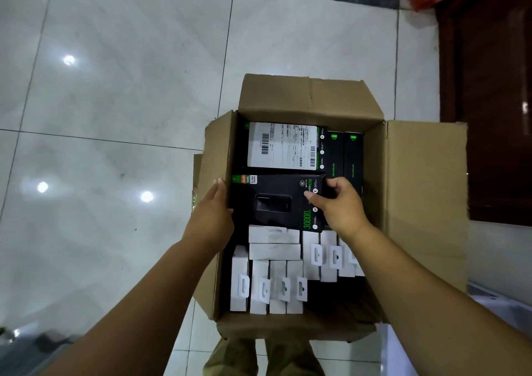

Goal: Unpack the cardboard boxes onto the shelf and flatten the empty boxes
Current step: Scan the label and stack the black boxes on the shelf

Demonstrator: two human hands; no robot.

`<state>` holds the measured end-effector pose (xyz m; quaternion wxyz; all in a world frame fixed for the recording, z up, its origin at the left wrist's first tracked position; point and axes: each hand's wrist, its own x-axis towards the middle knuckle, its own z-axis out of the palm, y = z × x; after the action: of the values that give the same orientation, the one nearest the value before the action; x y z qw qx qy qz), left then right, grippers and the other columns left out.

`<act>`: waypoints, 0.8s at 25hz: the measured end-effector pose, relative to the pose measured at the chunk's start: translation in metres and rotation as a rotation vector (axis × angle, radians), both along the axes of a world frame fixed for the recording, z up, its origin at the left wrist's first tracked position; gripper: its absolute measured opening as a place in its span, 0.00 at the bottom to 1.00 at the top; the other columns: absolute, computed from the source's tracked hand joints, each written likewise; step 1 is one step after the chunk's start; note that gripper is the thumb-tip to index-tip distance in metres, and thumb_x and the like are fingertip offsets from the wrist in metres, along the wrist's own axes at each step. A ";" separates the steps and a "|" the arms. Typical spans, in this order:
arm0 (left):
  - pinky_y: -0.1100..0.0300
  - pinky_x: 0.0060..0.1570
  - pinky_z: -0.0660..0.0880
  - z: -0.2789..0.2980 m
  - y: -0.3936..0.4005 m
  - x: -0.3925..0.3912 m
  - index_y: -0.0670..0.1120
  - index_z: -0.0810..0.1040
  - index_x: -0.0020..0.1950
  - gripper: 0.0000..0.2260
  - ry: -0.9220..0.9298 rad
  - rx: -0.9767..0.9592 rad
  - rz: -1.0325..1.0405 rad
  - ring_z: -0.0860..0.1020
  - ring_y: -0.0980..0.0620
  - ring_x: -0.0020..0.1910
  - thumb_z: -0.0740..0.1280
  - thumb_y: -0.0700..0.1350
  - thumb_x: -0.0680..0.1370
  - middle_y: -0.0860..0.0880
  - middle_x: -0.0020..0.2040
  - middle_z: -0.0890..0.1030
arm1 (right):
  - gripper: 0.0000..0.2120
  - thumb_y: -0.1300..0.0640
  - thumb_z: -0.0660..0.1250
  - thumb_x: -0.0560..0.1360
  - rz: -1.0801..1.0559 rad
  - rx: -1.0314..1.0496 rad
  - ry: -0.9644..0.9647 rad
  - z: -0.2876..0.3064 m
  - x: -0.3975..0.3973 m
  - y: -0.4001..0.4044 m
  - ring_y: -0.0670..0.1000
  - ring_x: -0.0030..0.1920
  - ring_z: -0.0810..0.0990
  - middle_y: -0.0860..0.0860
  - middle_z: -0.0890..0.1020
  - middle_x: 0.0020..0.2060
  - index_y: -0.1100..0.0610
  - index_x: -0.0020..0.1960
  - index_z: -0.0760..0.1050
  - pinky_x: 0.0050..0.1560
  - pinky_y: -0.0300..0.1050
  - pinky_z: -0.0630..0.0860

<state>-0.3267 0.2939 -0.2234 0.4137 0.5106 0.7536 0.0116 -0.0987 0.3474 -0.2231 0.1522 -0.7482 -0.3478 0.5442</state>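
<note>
Black pack: the black pack [276, 203] lies flat in the middle of the open carton [414, 203], between the two hands, and it touches both.
Left hand: the left hand [213, 211] is at the left end of the black pack, just inside the left wall of the carton; the fingers are almost straight and lie along that end, the thumb touches its lower corner.
Right hand: the right hand [339, 206] grips the right end of the black pack; the thumb lies on the top face, the curled fingers go over the far edge.
Far side: a labelled pack [283, 147] lies flat at the far left corner of the carton, touching the black pack; two black packs on edge [345, 154] stand at the far right corner.
Near side: white boxes [270, 278] stand in rows along the near wall, close under the black pack.
Room: the four flaps are folded outward, so the carton is open above; the near right corner of the carton shows bare bottom.
Around: the carton stands on a tile floor [115, 102]; a dark wooden cabinet [489, 88] is near its right flap.
</note>
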 end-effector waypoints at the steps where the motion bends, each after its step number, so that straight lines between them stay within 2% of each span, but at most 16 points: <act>1: 0.53 0.69 0.64 0.001 -0.001 0.001 0.45 0.55 0.78 0.28 0.002 -0.002 -0.005 0.64 0.44 0.73 0.61 0.37 0.80 0.47 0.77 0.59 | 0.21 0.52 0.79 0.66 0.003 0.006 0.021 0.003 -0.001 -0.001 0.58 0.53 0.81 0.58 0.80 0.55 0.56 0.53 0.74 0.55 0.58 0.79; 2: 0.53 0.69 0.64 0.004 -0.002 0.002 0.45 0.55 0.78 0.28 -0.003 0.000 -0.013 0.63 0.44 0.74 0.61 0.38 0.80 0.47 0.78 0.58 | 0.16 0.56 0.78 0.68 -0.001 0.014 0.040 0.008 -0.001 -0.003 0.57 0.53 0.81 0.57 0.80 0.54 0.54 0.49 0.72 0.55 0.58 0.79; 4: 0.53 0.71 0.62 0.010 -0.005 0.006 0.45 0.56 0.78 0.26 -0.026 -0.009 -0.004 0.61 0.45 0.75 0.61 0.40 0.81 0.47 0.78 0.57 | 0.17 0.60 0.76 0.70 -0.017 0.019 0.062 0.019 -0.004 -0.004 0.55 0.51 0.80 0.54 0.80 0.50 0.53 0.47 0.68 0.53 0.56 0.79; 6: 0.55 0.70 0.61 0.021 -0.010 0.012 0.44 0.59 0.77 0.25 -0.061 -0.020 0.051 0.62 0.46 0.74 0.61 0.42 0.81 0.47 0.77 0.59 | 0.20 0.60 0.76 0.70 -0.025 0.014 0.077 0.028 -0.007 -0.006 0.53 0.51 0.79 0.50 0.77 0.48 0.55 0.52 0.66 0.55 0.54 0.78; 8: 0.56 0.69 0.63 0.033 -0.015 0.016 0.44 0.62 0.76 0.23 -0.074 -0.011 0.103 0.65 0.47 0.72 0.62 0.43 0.81 0.47 0.75 0.64 | 0.25 0.60 0.76 0.70 -0.036 0.014 0.100 0.038 -0.007 -0.008 0.52 0.51 0.79 0.51 0.77 0.51 0.56 0.60 0.65 0.57 0.53 0.77; 11: 0.57 0.65 0.66 0.050 -0.021 0.020 0.44 0.66 0.73 0.21 -0.067 -0.012 0.137 0.69 0.46 0.68 0.62 0.45 0.81 0.47 0.71 0.68 | 0.26 0.61 0.75 0.71 -0.072 0.025 0.127 0.057 -0.003 -0.014 0.48 0.49 0.79 0.49 0.78 0.51 0.57 0.65 0.67 0.52 0.45 0.77; 13: 0.58 0.60 0.69 0.058 -0.025 0.023 0.44 0.69 0.71 0.19 -0.098 -0.027 0.152 0.73 0.46 0.63 0.62 0.47 0.81 0.47 0.67 0.72 | 0.26 0.62 0.74 0.71 -0.137 0.047 0.170 0.070 0.001 -0.019 0.51 0.52 0.80 0.49 0.78 0.51 0.59 0.66 0.67 0.54 0.48 0.78; 15: 0.58 0.53 0.74 0.065 -0.026 0.028 0.46 0.75 0.64 0.14 -0.148 -0.028 0.165 0.78 0.49 0.54 0.61 0.51 0.81 0.48 0.60 0.78 | 0.27 0.64 0.72 0.72 -0.221 0.051 0.227 0.082 0.007 -0.024 0.55 0.56 0.80 0.51 0.79 0.54 0.59 0.68 0.67 0.56 0.54 0.79; 17: 0.57 0.46 0.76 0.073 -0.026 0.035 0.47 0.77 0.56 0.14 -0.188 -0.041 0.189 0.78 0.52 0.44 0.58 0.55 0.81 0.48 0.48 0.81 | 0.27 0.65 0.71 0.73 -0.288 0.035 0.293 0.090 0.012 -0.032 0.57 0.56 0.80 0.54 0.79 0.58 0.59 0.69 0.66 0.50 0.52 0.81; 18: 0.56 0.45 0.75 0.080 -0.026 0.039 0.47 0.77 0.53 0.16 -0.203 -0.050 0.215 0.78 0.52 0.43 0.56 0.57 0.81 0.48 0.45 0.80 | 0.26 0.66 0.71 0.73 -0.313 0.019 0.325 0.095 0.015 -0.036 0.58 0.56 0.81 0.55 0.79 0.59 0.59 0.68 0.67 0.47 0.51 0.81; 20: 0.53 0.48 0.75 0.089 -0.027 0.045 0.49 0.74 0.51 0.18 -0.275 -0.061 0.312 0.78 0.51 0.44 0.53 0.60 0.81 0.50 0.45 0.79 | 0.22 0.66 0.70 0.73 -0.342 -0.009 0.387 0.100 0.018 -0.046 0.60 0.55 0.81 0.58 0.79 0.59 0.59 0.65 0.69 0.45 0.51 0.82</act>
<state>-0.2817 0.2673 -0.1340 0.5211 0.3687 0.7600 0.1223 -0.0806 0.3018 -0.1230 0.3023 -0.6786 -0.1781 0.6453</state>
